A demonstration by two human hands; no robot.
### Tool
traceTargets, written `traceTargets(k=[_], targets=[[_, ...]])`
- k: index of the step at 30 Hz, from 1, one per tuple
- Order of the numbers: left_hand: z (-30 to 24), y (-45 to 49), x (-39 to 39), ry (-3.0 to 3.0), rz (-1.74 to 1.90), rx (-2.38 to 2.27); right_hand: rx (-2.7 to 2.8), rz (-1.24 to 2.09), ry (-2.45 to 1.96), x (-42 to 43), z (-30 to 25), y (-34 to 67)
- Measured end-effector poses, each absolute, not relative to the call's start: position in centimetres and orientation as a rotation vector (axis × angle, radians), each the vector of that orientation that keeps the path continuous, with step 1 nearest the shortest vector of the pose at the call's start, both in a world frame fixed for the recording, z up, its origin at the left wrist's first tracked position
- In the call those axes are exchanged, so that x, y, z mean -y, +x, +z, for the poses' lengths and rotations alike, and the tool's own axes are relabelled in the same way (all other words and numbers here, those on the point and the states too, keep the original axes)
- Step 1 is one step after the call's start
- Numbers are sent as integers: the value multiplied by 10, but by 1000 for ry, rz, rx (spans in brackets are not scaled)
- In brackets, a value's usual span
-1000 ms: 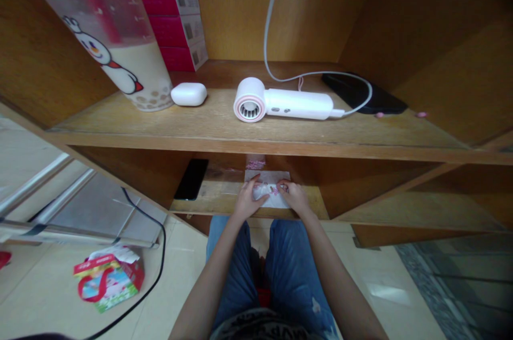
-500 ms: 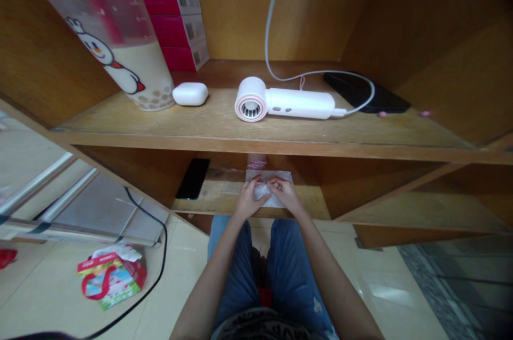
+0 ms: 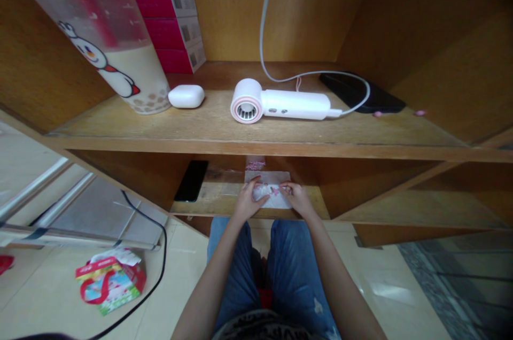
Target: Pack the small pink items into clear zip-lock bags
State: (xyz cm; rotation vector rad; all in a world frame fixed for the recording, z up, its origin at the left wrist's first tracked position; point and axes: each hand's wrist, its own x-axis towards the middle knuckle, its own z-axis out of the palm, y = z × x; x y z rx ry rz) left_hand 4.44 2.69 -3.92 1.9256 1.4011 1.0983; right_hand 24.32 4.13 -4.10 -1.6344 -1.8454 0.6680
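On the lower shelf lies a white sheet (image 3: 281, 176), with small pink and whitish pieces (image 3: 274, 190) on its middle, too small to name. My left hand (image 3: 247, 201) rests at the sheet's left side, its thumb and forefinger apart around a pale, shiny patch. At the right side, my right hand (image 3: 295, 196) has its fingertips drawn together at the pieces; what they pinch is too small to make out. Just behind the sheet stands a clear container with pink beads (image 3: 255, 164), partly hidden by the upper shelf.
A black phone (image 3: 191, 181) lies left of the hands, beside clear plastic film (image 3: 228, 182). The upper shelf holds a milk tea cup (image 3: 140, 78), pink boxes (image 3: 170, 35), a white earbud case (image 3: 186, 96), a corded white handheld fan (image 3: 280, 103) and a black pouch (image 3: 368, 95).
My right hand has moved right, away from my left, uncovering the pink pieces between them. My left hand stays nearly in place. The view has shifted slightly.
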Motion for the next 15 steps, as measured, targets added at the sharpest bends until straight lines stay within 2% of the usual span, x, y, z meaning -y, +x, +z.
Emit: traceTargets(k=[15], targets=[[-39, 46, -26, 1908, 1103, -1407, 1979, 620, -1685, -36, -32, 236]])
